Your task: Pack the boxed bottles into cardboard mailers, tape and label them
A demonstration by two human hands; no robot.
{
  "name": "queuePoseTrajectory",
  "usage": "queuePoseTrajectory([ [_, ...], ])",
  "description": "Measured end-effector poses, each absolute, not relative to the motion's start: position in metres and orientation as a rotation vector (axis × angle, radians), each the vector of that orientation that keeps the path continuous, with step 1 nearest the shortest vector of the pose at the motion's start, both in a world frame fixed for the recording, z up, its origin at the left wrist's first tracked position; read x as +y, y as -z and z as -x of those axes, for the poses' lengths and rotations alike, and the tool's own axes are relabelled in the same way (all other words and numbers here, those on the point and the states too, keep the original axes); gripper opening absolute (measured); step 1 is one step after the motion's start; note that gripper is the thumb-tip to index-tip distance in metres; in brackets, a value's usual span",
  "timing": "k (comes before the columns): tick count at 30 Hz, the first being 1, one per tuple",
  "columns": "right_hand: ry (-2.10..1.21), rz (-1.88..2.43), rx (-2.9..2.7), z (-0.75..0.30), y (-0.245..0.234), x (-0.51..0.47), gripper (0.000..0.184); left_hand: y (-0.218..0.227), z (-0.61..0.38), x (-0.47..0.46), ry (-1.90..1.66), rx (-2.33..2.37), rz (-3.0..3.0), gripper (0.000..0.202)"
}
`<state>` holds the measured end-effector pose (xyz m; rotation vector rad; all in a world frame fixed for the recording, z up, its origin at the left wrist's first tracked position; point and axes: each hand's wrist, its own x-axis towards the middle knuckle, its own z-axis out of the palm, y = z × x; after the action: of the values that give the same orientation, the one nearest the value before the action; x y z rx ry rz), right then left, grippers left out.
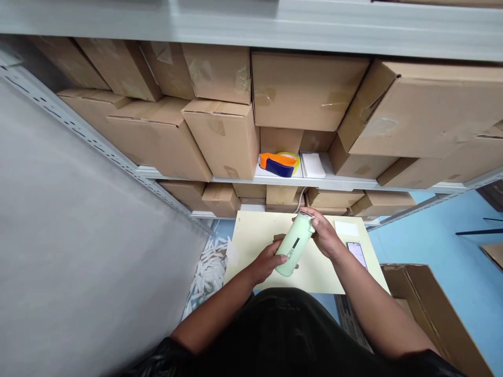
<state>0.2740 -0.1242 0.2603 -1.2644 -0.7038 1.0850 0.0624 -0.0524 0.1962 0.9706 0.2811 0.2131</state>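
Note:
A pale green bottle (294, 246) with dark lettering on its side is held tilted above a cream-coloured table (251, 230). Around its lower body my left hand (268, 260) is closed, the thumb lying across the front near the base. My right hand (323, 233) grips the upper end at the lid, fingers over the top rim. Part of each hand's fingers is hidden behind the bottle. On the table to the right of my right hand lie a smartphone (357, 253) and a white card or small stack of paper (346, 229).
Cardboard boxes (310, 91) fill the shelves ahead. An orange and blue tape dispenser (279, 164) sits on the middle shelf beside a white stack (313, 165). White scraps (208, 269) lie at the left by the wall. An open carton (428, 298) stands right of the table.

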Motion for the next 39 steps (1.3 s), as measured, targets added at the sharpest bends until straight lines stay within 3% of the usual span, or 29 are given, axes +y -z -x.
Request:
queuePoseTrajectory([
  [4, -0.868, 1.37, -0.697, -0.287, -0.247, -0.127, 0.069, -0.191, -0.067, -0.041, -0.328, 0.348, -1.279, 0.06],
  [9, -0.532, 1.505, -0.53, -0.299, -0.228, -0.125, 0.062, -0.171, -0.065, -0.017, -0.588, 0.799, -1.863, 0.031],
  [14, -0.479, 1.567, -0.607, -0.298, -0.211, -0.118, 0.065, -0.14, -0.062, -0.017, -0.401, 0.962, -2.022, 0.04],
  [18, -0.553, 1.583, -0.735, -0.284, -0.194, -0.113, 0.068, -0.127, -0.067, -0.024, -0.239, 1.039, -1.984, 0.048],
  [23, -0.566, 1.616, -0.788, -0.27, -0.184, -0.112, 0.071, -0.118, -0.066, -0.025, -0.205, 0.966, -1.889, 0.043],
  [28, -0.507, 1.582, -0.734, -0.266, -0.188, -0.11, 0.066, -0.113, -0.059, -0.027, -0.242, 0.956, -1.8, 0.023],
  [39, -0.392, 1.847, -1.039, -0.266, -0.163, -0.141, 0.065, -0.088, -0.06, -0.029, -0.29, 1.035, -1.264, 0.024],
])
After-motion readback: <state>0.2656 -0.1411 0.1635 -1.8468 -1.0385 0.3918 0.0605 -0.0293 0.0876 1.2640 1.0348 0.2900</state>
